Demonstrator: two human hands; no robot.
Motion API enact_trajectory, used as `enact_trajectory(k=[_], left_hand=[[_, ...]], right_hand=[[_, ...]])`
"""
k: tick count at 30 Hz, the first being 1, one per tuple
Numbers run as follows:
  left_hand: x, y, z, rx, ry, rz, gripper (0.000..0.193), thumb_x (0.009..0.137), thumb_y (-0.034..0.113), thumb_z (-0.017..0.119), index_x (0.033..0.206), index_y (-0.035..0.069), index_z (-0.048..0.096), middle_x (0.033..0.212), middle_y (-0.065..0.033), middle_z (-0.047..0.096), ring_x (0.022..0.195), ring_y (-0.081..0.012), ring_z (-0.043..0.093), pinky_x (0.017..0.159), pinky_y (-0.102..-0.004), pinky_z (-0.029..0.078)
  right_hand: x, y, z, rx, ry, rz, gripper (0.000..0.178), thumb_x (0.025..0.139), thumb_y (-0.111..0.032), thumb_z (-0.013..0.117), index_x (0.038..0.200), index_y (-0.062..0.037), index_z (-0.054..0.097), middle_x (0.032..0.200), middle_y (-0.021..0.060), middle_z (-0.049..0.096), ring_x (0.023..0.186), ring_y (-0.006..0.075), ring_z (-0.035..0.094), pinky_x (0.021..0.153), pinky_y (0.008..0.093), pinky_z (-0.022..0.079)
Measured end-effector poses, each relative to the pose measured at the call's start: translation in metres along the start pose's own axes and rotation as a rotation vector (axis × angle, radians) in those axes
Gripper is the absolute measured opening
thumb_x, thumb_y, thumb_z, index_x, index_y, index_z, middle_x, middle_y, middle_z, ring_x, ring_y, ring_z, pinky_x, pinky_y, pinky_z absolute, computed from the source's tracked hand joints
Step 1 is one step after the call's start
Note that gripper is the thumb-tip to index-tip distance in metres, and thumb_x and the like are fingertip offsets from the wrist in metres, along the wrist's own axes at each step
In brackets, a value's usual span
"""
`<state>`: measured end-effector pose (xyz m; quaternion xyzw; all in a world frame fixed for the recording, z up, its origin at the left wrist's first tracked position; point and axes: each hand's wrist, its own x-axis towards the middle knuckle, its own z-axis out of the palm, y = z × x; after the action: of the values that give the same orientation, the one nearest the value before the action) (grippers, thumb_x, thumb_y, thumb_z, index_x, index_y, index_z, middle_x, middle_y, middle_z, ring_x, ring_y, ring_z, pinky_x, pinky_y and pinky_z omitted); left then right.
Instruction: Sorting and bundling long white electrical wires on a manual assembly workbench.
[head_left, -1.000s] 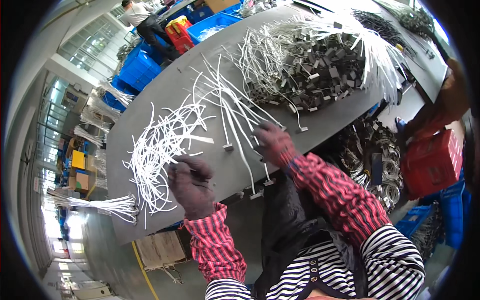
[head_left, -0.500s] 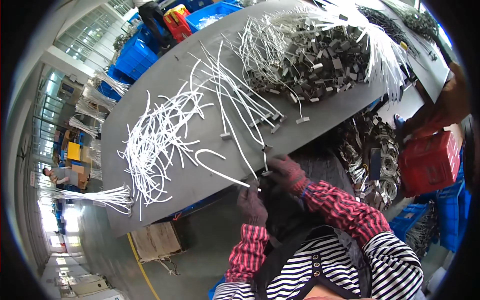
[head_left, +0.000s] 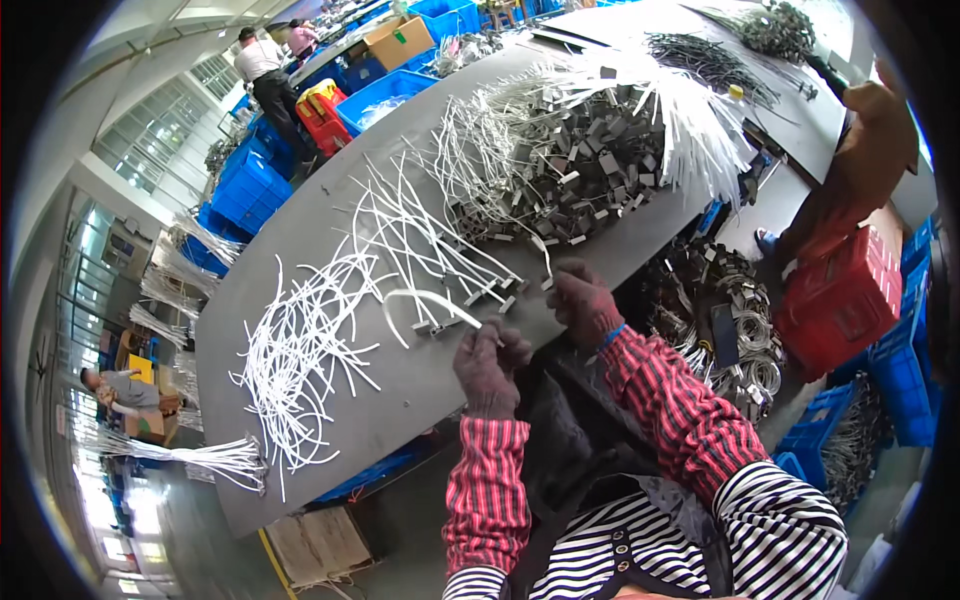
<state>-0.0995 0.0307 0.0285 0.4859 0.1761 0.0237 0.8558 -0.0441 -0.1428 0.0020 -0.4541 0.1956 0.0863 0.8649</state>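
My left hand [head_left: 492, 362] is over the table's near edge, fingers closed on the end of a white sleeve tube [head_left: 430, 297] that curves away to the left. To its right, my right hand [head_left: 583, 300] pinches a thin white cable [head_left: 546, 258] near the small grey connector block [head_left: 547, 284] at its end. Both hands wear dark knit gloves. Several sleeved white cables [head_left: 432, 232] with grey end blocks lie together just beyond my hands. Left of them spreads a loose pile of white sleeve tubes [head_left: 310, 350].
A heap of grey blocks with cables [head_left: 600, 165] covers the far part of the grey table [head_left: 375, 425], beside a bundle of white strips [head_left: 705, 130]. Bundled cables [head_left: 755, 350] and a red crate [head_left: 840, 300] stand at right. Another person [head_left: 268, 80] stands beyond the table.
My right hand has moved forward and now holds a thin cable by the heap. My left hand has risen with the sleeve tube. The cable that was between my hands has left them.
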Motion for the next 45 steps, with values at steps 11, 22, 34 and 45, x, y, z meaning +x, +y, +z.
enact_trajectory(k=[11, 22, 34, 45], left_hand=[[0.061, -0.063, 0.081, 0.235, 0.178, 0.01, 0.022, 0.092, 0.025, 0.052, 0.078, 0.011, 0.06, 0.059, 0.0001, 0.052, 0.045, -0.0128, 0.048, 0.04, -0.0283, 0.038], [0.22, -0.116, 0.052, 0.071, -0.183, 0.195, 0.017, 0.093, 0.025, 0.054, 0.079, 0.016, 0.055, 0.062, -0.0002, 0.05, 0.048, -0.0153, 0.048, 0.041, -0.0302, 0.039], [0.164, -0.078, 0.065, 0.371, -0.025, 0.156, 0.015, 0.095, 0.02, 0.056, 0.089, 0.01, 0.065, 0.074, -0.0043, 0.066, 0.057, -0.0204, 0.062, 0.052, -0.0346, 0.053], [0.128, -0.056, 0.026, -0.556, 0.014, -0.148, 0.022, 0.096, 0.029, 0.06, 0.092, 0.01, 0.069, 0.091, -0.0078, 0.073, 0.08, -0.0237, 0.071, 0.077, -0.0431, 0.061]], right_hand=[[-0.078, 0.035, -0.056, -0.964, -0.273, -0.721, 0.025, 0.08, -0.02, 0.073, 0.104, -0.0142, 0.07, 0.095, 0.0105, 0.065, 0.087, 0.0296, 0.066, 0.076, 0.0364, 0.054], [-0.194, -0.013, -0.125, -1.014, -0.205, -0.488, 0.025, 0.079, -0.024, 0.079, 0.088, -0.004, 0.066, 0.082, 0.0098, 0.059, 0.073, 0.0241, 0.06, 0.065, 0.0353, 0.048], [-0.302, 0.019, -0.292, -0.483, 0.445, -0.015, 0.015, 0.075, -0.01, 0.066, 0.088, -0.0029, 0.068, 0.069, 0.0008, 0.059, 0.07, 0.011, 0.057, 0.059, 0.0276, 0.045], [-0.304, 0.049, -0.345, -0.742, 0.425, -0.073, 0.017, 0.083, -0.016, 0.063, 0.089, -0.001, 0.07, 0.075, 0.0009, 0.061, 0.063, 0.0086, 0.052, 0.055, 0.0261, 0.042]])
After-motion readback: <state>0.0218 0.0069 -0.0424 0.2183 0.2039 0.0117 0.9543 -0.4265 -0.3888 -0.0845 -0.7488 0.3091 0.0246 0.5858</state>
